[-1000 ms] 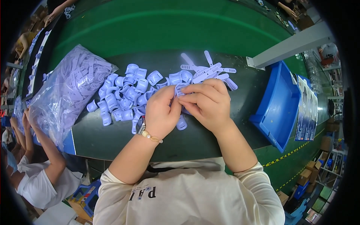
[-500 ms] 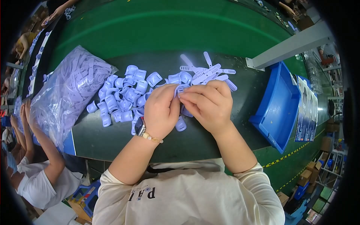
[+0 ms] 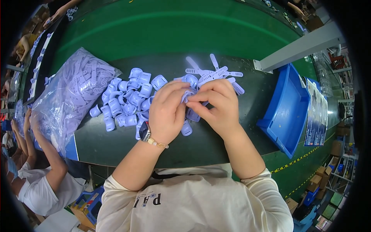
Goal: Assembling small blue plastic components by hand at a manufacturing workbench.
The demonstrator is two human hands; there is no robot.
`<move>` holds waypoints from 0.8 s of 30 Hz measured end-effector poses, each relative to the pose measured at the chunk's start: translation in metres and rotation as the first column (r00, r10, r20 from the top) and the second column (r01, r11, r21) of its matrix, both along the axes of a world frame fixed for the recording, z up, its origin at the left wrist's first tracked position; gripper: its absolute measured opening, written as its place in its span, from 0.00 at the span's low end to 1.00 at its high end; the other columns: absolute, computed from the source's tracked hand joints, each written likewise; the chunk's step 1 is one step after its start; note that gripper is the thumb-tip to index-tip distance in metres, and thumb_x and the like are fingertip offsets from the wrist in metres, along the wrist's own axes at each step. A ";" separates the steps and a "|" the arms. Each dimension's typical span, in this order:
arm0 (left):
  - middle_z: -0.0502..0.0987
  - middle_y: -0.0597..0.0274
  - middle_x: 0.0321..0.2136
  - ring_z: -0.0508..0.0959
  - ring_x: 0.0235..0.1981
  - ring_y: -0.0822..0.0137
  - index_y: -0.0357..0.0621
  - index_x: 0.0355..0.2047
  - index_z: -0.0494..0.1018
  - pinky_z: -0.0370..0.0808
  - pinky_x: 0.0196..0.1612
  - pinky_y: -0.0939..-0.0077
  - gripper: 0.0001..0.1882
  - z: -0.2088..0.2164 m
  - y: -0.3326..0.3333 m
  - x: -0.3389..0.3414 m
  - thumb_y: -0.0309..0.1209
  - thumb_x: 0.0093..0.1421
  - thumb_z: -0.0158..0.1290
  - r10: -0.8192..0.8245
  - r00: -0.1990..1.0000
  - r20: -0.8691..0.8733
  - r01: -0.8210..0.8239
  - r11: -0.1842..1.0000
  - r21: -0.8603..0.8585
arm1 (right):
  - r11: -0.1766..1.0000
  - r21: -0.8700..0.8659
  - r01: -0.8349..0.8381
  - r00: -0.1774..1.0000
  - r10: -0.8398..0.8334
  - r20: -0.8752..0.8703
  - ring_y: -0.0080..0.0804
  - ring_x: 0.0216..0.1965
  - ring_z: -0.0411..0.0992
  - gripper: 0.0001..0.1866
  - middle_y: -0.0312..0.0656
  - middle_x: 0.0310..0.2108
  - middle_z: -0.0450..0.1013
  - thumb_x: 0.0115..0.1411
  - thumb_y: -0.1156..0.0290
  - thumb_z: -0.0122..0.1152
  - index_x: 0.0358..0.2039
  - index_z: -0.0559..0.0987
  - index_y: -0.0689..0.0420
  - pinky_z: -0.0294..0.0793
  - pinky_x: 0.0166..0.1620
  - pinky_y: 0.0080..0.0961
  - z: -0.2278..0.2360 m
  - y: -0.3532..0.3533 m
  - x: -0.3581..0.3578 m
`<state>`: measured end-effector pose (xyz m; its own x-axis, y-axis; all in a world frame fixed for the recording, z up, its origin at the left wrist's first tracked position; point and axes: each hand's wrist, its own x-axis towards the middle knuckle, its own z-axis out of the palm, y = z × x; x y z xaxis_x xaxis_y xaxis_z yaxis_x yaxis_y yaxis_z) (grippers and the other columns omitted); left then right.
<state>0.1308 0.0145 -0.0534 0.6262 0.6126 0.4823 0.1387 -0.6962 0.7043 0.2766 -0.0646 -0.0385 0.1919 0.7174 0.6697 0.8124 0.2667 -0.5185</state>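
Observation:
Between my two hands is a lavender plastic piece (image 3: 186, 95), mostly covered by my fingers, so its full shape is hidden. My left hand (image 3: 166, 114) is closed around its left side. From the right, the thumb and fingertips of my right hand (image 3: 218, 106) pinch the same piece. A heap of curved lavender plastic shells with slots (image 3: 130, 96) lies beside and behind my left hand. Just beyond my right hand lies a loose pile of flat lavender slotted straps (image 3: 216, 73). One shell (image 3: 186, 128) rests close to my left wrist.
A clear bag full of lavender straps (image 3: 85, 81) lies on the dark tabletop (image 3: 193, 150) at left. At right are a blue plastic bin (image 3: 284, 112), a printed sheet (image 3: 316, 112) and a grey metal arm (image 3: 301, 46). A co-worker in a white shirt (image 3: 50, 189) sits at left.
My right hand's fingers have shifted and bent more around the lavender piece, which has turned slightly. My left hand stays almost in place, its fingers a little higher.

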 end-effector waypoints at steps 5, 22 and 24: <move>0.72 0.54 0.52 0.65 0.59 0.40 0.43 0.32 0.77 0.67 0.54 0.56 0.11 0.002 0.005 -0.002 0.18 0.47 0.51 -0.011 1.000 -0.016 0.012 0.998 0.064 | 0.974 -0.189 -0.120 0.912 0.033 -0.409 0.26 0.32 0.68 0.10 0.35 0.31 0.72 0.42 0.74 0.72 0.28 0.81 0.55 0.63 0.33 0.21 0.013 -0.002 -0.007; 0.66 0.60 0.59 0.55 0.64 0.39 0.49 0.31 0.78 0.49 0.60 0.32 0.12 0.005 0.005 -0.005 0.23 0.43 0.56 -0.007 0.997 -0.079 0.019 0.989 0.147 | 0.832 -0.283 -0.477 0.644 0.111 -0.757 0.18 0.32 0.66 0.06 0.34 0.33 0.69 0.58 0.74 0.62 0.31 0.77 0.63 0.65 0.34 0.15 0.007 -0.009 0.015; 0.66 0.60 0.59 0.55 0.64 0.39 0.49 0.30 0.78 0.48 0.61 0.32 0.12 0.005 0.006 -0.005 0.24 0.42 0.57 -0.023 0.998 -0.052 0.029 0.993 0.112 | 0.809 -0.308 -0.500 0.619 0.085 -0.781 0.17 0.32 0.65 0.06 0.33 0.32 0.69 0.58 0.73 0.62 0.31 0.76 0.63 0.65 0.34 0.15 0.011 -0.010 0.019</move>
<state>0.1255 0.0205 -0.0489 0.6666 0.5392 0.5147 0.1526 -0.7746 0.6138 0.2953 -0.0743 -0.0278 0.1657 0.9862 -0.0071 0.0555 -0.0165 -0.9983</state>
